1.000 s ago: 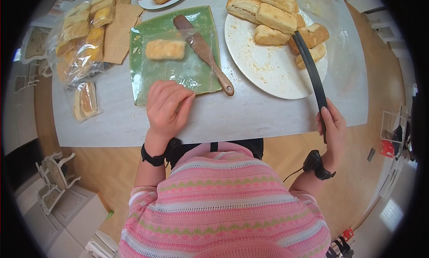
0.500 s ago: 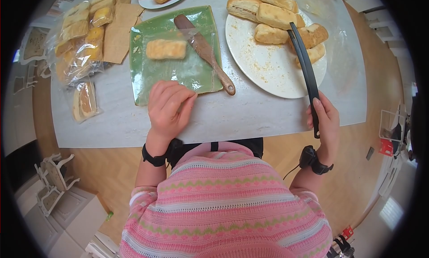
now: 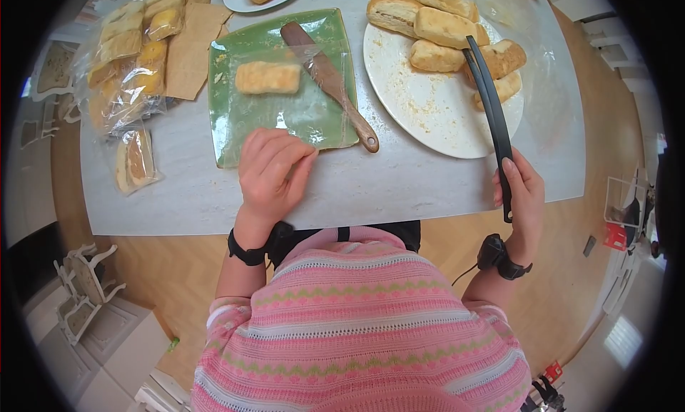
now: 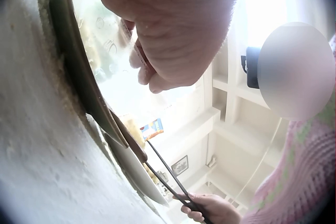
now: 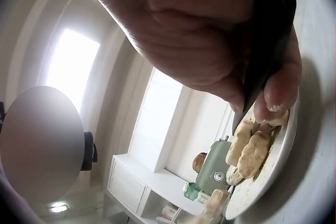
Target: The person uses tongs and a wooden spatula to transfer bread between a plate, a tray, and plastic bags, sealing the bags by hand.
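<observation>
In the head view a piece of bread [image 3: 268, 78] lies in a clear plastic bag [image 3: 300, 114] on the green square plate [image 3: 239, 37]. My left hand [image 3: 272, 173] is at the plate's near edge, fingers curled and thumb against the index finger, pinching the near end of the bag. A wooden spatula [image 3: 332, 84] lies across the plate's right side. My right hand [image 3: 522, 191] grips black tongs [image 3: 494, 119] by the handle end. The tongs' tips reach over several bread pieces [image 3: 444, 28] on the round white plate [image 3: 399, 102], their arms slightly apart.
At the left are bagged breads [image 3: 132, 62], a single wrapped bread [image 3: 135, 159] and brown paper [image 3: 191, 48]. Another white plate [image 3: 271, 4] with bread stands at the back. Clear plastic [image 3: 549, 91] lies right of the round plate. The table edge [image 3: 399, 218] runs just before the body.
My right hand has shifted its hold on the tongs, moving slightly left, and the tongs' far ends have tilted up toward the upper bread pieces. The left hand stays in place.
</observation>
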